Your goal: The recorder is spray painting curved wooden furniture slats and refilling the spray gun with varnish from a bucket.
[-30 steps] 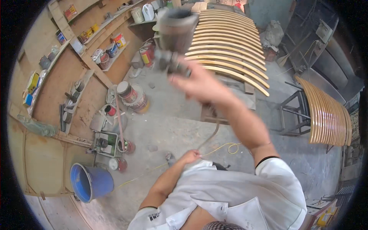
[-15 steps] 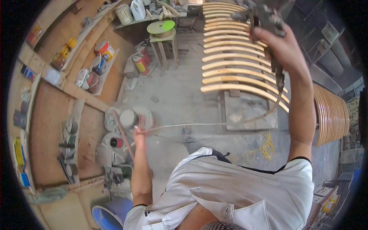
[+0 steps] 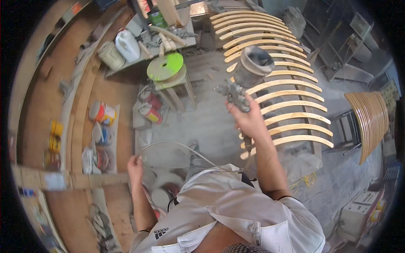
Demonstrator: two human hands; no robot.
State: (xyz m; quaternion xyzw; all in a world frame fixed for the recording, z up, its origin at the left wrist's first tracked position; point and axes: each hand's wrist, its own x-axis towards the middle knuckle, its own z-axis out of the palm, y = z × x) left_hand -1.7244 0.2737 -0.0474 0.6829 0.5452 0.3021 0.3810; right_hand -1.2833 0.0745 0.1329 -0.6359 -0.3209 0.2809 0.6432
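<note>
Metal and hose kept both my hands busy. My right grip [image 3: 252,120] was clamped round the handle of a spray gun [image 3: 237,99], held out ahead of me; from my view it overlapped the left ends of the curved wooden slats [image 3: 301,138]. Above the gun body stood a wide, open cup [image 3: 249,74], tilted a little, dark inside; I couldn't tell how full it was. I judged the gun stiff and top-heavy, hardly fragile, perhaps slick where coated, and the open rim likely to spill if my wrist rolled. The handle, well under the cup, seemed the right place to hold. My right forearm reached forward, the nozzle aimed leftward. My left arm stretched out to the side, forearm raised, the left grip [image 3: 135,168] drawn together on the pale hose [image 3: 181,144], which I took to be light, bendy and easily pinched. It arched from there back toward my right arm. Farther off, a stool with a green-splashed round top [image 3: 173,63] stood beyond my left grip, and behind it a white jug [image 3: 127,45].
</note>
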